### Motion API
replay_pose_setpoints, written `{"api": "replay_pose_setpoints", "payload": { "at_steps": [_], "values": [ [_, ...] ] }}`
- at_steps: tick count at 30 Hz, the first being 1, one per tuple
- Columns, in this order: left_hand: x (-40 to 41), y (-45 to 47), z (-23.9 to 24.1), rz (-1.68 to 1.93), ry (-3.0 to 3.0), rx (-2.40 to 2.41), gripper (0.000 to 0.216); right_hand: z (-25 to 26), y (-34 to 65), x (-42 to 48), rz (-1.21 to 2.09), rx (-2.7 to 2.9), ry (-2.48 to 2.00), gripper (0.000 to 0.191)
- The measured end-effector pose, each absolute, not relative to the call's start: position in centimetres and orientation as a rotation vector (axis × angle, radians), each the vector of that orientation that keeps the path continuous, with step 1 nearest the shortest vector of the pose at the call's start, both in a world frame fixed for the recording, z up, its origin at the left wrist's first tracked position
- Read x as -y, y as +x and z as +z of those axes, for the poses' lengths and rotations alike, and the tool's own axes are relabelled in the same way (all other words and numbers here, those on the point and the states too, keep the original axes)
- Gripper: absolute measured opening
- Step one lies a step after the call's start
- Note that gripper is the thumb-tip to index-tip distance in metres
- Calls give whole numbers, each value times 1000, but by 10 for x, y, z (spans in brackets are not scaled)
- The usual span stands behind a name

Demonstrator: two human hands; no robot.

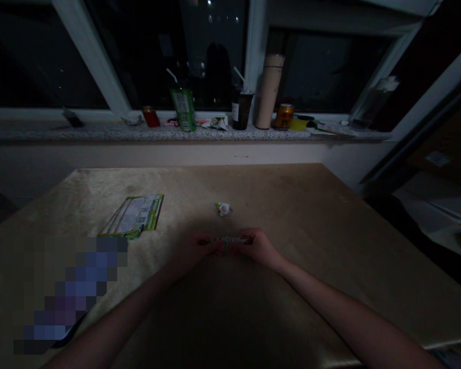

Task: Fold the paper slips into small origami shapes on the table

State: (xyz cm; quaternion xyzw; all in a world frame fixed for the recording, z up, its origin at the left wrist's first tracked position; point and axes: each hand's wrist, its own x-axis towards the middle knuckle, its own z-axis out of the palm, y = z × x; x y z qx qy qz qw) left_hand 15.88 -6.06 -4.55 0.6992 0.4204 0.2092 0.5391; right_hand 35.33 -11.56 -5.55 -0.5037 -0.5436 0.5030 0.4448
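Both of my hands meet low over the middle of the table. My left hand (204, 247) is closed on the left end of a small, narrow strip of folded printed paper (228, 240). On its right end, the fingers of my right hand (259, 246) are pinched. The strip looks greenish and white; its print is too dim to read, and my fingers cover its ends. Just beyond lies a small folded green-and-white paper piece (224, 208), touched by neither hand. To the left rest several printed green-and-white leaflets (134, 212), overlapping one another.
A pixelated device-like object (75, 292) lies on the brown table (292, 205) near my left forearm. Along the granite windowsill (211, 134) stand a green cup with a straw (183, 108), a dark cup (241, 110), a tall pinkish flask (269, 92), an orange can (284, 117) and a red jar (151, 117).
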Motion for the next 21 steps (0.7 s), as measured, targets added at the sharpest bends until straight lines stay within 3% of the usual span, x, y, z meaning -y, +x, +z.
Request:
{"api": "replay_pose_setpoints", "payload": {
  "at_steps": [6,21],
  "values": [
    [61,156,-43,561,1606,-1017,25,-54,354,116,1338,1323,-1137,46],
    [60,152,-55,461,1449,-853,31,-62,362,114,1308,1283,-1106,40]
  ]
}}
